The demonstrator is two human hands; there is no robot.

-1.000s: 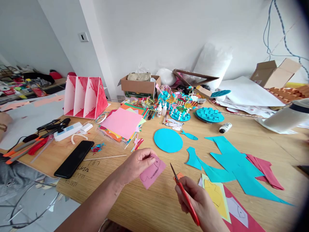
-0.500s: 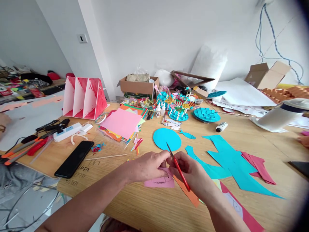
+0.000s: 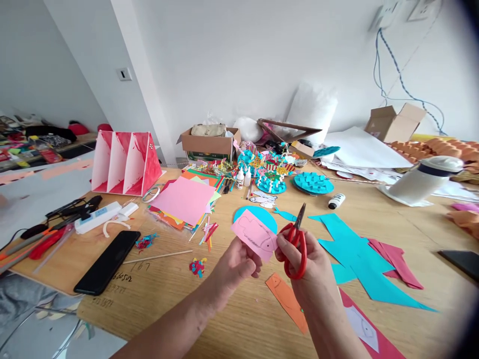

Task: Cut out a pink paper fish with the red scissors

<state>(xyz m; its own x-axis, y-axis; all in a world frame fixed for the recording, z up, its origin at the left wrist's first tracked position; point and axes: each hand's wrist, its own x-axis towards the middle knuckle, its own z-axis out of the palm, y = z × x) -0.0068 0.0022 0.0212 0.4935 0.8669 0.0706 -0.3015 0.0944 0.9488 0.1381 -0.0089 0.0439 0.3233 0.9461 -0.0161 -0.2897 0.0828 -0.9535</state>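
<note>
My left hand (image 3: 237,262) pinches a small pink paper piece (image 3: 253,234) with a fish outline drawn on it, lifted above the wooden table (image 3: 232,314). My right hand (image 3: 309,259) has its fingers through the handles of red scissors (image 3: 295,244), whose blades point up and away beside the pink paper's right edge. An orange paper strip (image 3: 286,301) with a drawn fish lies on the table below both hands. A turquoise paper circle (image 3: 269,215) lies just behind the pink piece.
Turquoise paper offcuts (image 3: 359,259) and dark pink scraps (image 3: 396,257) lie to the right. A stack of coloured sheets (image 3: 185,199), a black phone (image 3: 107,262), a red-and-white folder stand (image 3: 123,162), glue bottles (image 3: 243,177), turquoise craft pieces (image 3: 313,182) and cardboard boxes (image 3: 209,142) crowd the table.
Both hands rose from the table with the pink paper and scissors. The scissors swung from lying along my right hand to upright, fingers now through the handles. The camera shifted slightly right.
</note>
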